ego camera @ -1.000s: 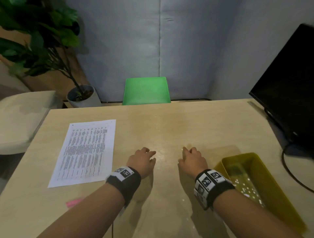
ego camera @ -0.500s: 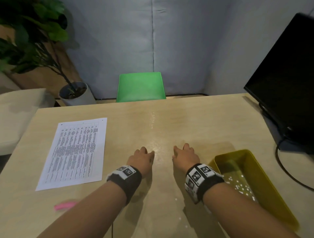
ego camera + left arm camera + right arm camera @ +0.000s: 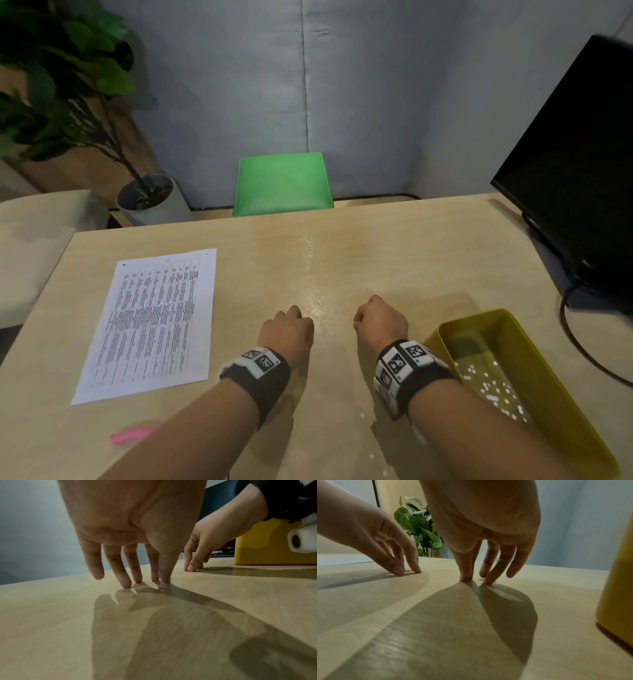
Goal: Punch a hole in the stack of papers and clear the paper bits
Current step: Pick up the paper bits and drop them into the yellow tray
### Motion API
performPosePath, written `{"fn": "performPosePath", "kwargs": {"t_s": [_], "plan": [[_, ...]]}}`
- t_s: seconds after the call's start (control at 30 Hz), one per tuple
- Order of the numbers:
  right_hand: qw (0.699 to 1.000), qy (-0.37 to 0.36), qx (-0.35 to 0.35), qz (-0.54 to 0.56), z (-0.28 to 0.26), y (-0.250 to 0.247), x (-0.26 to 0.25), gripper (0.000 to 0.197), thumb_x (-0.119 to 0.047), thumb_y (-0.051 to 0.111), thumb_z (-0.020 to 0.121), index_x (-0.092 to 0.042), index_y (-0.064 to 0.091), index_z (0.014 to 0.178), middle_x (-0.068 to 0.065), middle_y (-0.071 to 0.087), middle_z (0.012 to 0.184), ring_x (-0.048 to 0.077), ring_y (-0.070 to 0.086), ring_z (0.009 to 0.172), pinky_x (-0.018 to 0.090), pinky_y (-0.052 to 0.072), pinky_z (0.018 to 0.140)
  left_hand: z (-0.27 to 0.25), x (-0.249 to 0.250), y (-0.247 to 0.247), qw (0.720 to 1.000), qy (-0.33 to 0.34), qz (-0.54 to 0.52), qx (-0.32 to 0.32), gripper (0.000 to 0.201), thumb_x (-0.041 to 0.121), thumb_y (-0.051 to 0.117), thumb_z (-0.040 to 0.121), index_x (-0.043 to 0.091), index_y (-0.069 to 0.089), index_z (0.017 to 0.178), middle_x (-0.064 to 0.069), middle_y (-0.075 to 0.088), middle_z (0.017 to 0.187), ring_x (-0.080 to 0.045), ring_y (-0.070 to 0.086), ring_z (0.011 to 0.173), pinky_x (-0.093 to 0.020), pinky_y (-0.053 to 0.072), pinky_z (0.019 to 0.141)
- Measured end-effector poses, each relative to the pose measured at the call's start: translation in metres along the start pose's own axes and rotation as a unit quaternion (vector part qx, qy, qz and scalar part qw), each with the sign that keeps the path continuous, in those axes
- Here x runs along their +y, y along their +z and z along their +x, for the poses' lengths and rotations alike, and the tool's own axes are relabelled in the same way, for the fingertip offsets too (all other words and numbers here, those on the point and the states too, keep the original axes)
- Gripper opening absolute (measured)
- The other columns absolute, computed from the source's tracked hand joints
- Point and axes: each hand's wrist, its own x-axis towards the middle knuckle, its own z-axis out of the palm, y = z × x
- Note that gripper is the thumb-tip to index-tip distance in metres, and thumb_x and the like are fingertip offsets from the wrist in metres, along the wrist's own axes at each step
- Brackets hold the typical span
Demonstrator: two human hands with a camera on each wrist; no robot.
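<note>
The stack of printed papers point(image 3: 154, 325) lies flat on the left of the table. My left hand point(image 3: 287, 330) and right hand point(image 3: 378, 318) stand side by side at mid-table, knuckles raised. In the left wrist view the left hand point(image 3: 145, 581) has straight fingers, with thumb and forefinger tips together on the wood. The right hand point(image 3: 476, 579) does the same in the right wrist view. I cannot make out a bit between either pair of tips. White paper bits point(image 3: 493, 387) lie in the yellow tray point(image 3: 442, 334) to the right. A few bits point(image 3: 362, 415) dot the table under my right wrist.
A pink item point(image 3: 130, 435) lies near the front left edge. A black monitor point(image 3: 575, 178) and its cable point(image 3: 582, 346) fill the right side. Beyond the table's far edge stand a green chair point(image 3: 282, 183) and a potted plant point(image 3: 68, 96).
Both hands have tipped up from lying forward on the table to standing on their fingertips, and they sit slightly closer together. The papers and tray have not moved.
</note>
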Motion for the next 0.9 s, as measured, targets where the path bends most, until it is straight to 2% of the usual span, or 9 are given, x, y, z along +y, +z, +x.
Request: {"fn": "performPosePath", "kwargs": {"t_s": [0.17, 0.3, 0.53, 0.63, 0.7, 0.83, 0.9], "plan": [[1.000, 0.008, -0.006, -0.007, 0.007, 0.000, -0.002, 0.024, -0.011, 0.053, 0.092, -0.016, 0.070, 0.106, 0.002, 0.055, 0.117, 0.023, 0.064, 0.095, 0.030, 0.051, 0.075, 0.006, 0.000, -0.001, 1.000, 0.007, 0.017, -0.006, 0.026, 0.027, 0.049, 0.092, 0.024, 0.069, 0.108, 0.000, 0.054, 0.118, -0.023, 0.053, 0.103, -0.032, 0.042, 0.080], [1.000, 0.007, -0.011, -0.003, 0.011, 0.000, -0.004, 0.024, -0.010, 0.053, 0.092, -0.013, 0.067, 0.111, 0.003, 0.054, 0.118, 0.023, 0.064, 0.096, 0.031, 0.050, 0.074, 0.009, 0.002, 0.000, 0.999, 0.019, 0.036, -0.008, 0.029, 0.029, 0.047, 0.094, 0.022, 0.070, 0.110, -0.001, 0.053, 0.119, -0.024, 0.052, 0.105, -0.031, 0.036, 0.080], [0.999, 0.002, -0.023, 0.043, 0.011, -0.003, -0.001, 0.022, -0.012, 0.049, 0.094, -0.010, 0.065, 0.109, 0.007, 0.053, 0.117, 0.027, 0.060, 0.101, 0.034, 0.049, 0.080, 0.014, -0.004, -0.002, 0.999, 0.013, -0.034, 0.005, 0.023, 0.026, 0.052, 0.090, 0.023, 0.071, 0.103, 0.005, 0.055, 0.117, -0.020, 0.062, 0.093, -0.028, 0.045, 0.076], [0.994, 0.013, -0.028, 0.101, 0.012, -0.010, 0.003, 0.019, -0.009, 0.044, 0.093, -0.008, 0.063, 0.098, 0.010, 0.059, 0.111, 0.026, 0.058, 0.092, 0.029, 0.041, 0.072, 0.016, -0.005, -0.002, 0.999, 0.004, -0.047, 0.012, 0.022, 0.024, 0.052, 0.091, 0.021, 0.071, 0.101, 0.004, 0.055, 0.115, -0.020, 0.063, 0.088, -0.026, 0.044, 0.073], [0.992, 0.010, -0.035, 0.120, 0.012, -0.014, 0.005, 0.016, -0.005, 0.044, 0.091, -0.012, 0.059, 0.089, 0.010, 0.065, 0.105, 0.023, 0.054, 0.082, 0.027, 0.038, 0.067, 0.016, -0.006, -0.002, 0.999, 0.000, -0.047, 0.012, 0.020, 0.022, 0.053, 0.090, 0.020, 0.070, 0.100, 0.003, 0.055, 0.114, -0.021, 0.063, 0.086, -0.028, 0.046, 0.073], [0.991, 0.001, -0.039, 0.129, 0.010, -0.017, 0.009, 0.017, -0.003, 0.047, 0.089, -0.013, 0.061, 0.088, 0.007, 0.065, 0.098, 0.021, 0.054, 0.081, 0.027, 0.043, 0.067, 0.016, -0.004, -0.002, 0.999, -0.002, -0.046, 0.020, 0.022, 0.025, 0.049, 0.093, 0.020, 0.067, 0.105, 0.001, 0.055, 0.115, -0.022, 0.063, 0.087, -0.030, 0.048, 0.076], [0.993, -0.008, -0.036, 0.116, 0.008, -0.014, 0.009, 0.014, -0.009, 0.053, 0.090, -0.014, 0.066, 0.094, 0.004, 0.061, 0.099, 0.021, 0.058, 0.086, 0.029, 0.048, 0.074, 0.017, -0.005, -0.001, 0.998, -0.005, -0.058, 0.029, 0.024, 0.027, 0.046, 0.095, 0.019, 0.065, 0.106, 0.000, 0.054, 0.115, -0.022, 0.063, 0.089, -0.031, 0.048, 0.076]]}}
